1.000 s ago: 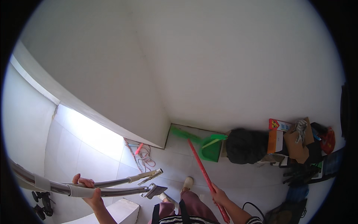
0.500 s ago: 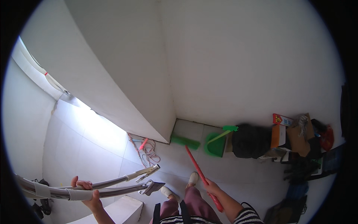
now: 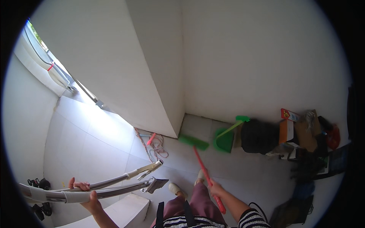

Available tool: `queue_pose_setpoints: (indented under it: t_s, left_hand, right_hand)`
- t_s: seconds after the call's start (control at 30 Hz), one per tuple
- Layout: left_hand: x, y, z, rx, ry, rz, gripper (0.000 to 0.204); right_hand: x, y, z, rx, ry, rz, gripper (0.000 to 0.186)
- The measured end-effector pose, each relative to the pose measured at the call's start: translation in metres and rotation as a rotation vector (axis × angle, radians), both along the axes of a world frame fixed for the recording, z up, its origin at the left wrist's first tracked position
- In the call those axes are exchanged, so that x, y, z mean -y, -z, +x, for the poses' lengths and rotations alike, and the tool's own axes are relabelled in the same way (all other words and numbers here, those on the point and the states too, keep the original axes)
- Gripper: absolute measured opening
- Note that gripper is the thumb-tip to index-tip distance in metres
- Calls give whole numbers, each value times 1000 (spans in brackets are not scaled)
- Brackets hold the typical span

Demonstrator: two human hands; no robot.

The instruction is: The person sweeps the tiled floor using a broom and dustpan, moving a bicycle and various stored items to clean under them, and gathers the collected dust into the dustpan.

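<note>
My right hand (image 3: 216,189) is wrapped round the red handle of a broom (image 3: 200,160), slanting forward to its green, blurred head on the floor. To the right of that head a green dustpan (image 3: 224,142) with a long light-green handle stands against a box. At the left, my left hand (image 3: 90,199) grips a pair of long chrome metal tubes (image 3: 110,192) with white sleeves. Hinged metal fittings (image 3: 155,185) sit at their ends, above the floor. A coiled rope (image 3: 157,146) with a pinkish-red piece lies near the wall corner.
Along the right wall stand a dark bag (image 3: 260,136), an orange-and-white box (image 3: 286,131), an open cardboard box (image 3: 307,136) and a red bag (image 3: 333,137). A white wall (image 3: 152,95) juts out ahead. Bright light falls through an opening at far left. A white ledge (image 3: 133,207) is lower left.
The view has turned slightly, so walls and floor items appear shifted and more of the left opening shows. Both hands keep their hold on the broom and the metal tubes.
</note>
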State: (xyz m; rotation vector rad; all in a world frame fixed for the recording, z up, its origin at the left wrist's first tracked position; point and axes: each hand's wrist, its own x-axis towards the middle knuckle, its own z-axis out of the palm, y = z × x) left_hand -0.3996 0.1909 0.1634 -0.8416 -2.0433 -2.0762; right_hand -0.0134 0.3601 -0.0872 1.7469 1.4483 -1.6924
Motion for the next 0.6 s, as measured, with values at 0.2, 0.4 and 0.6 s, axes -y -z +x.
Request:
queue_pose_setpoints:
  t_s: [0.2,0.4,0.6]
  left_hand:
    - [36,11,-23,4,-35,32,75]
    - [43,9,-24,-14,-10,-4,74]
    - [47,16,-31,4,58,-23,75]
  right_hand:
    - [62,0,-6,-208,168,-421,55]
    - [85,-67,23,-88,146,-272,54]
    - [116,-50,31,-8,233,-140,54]
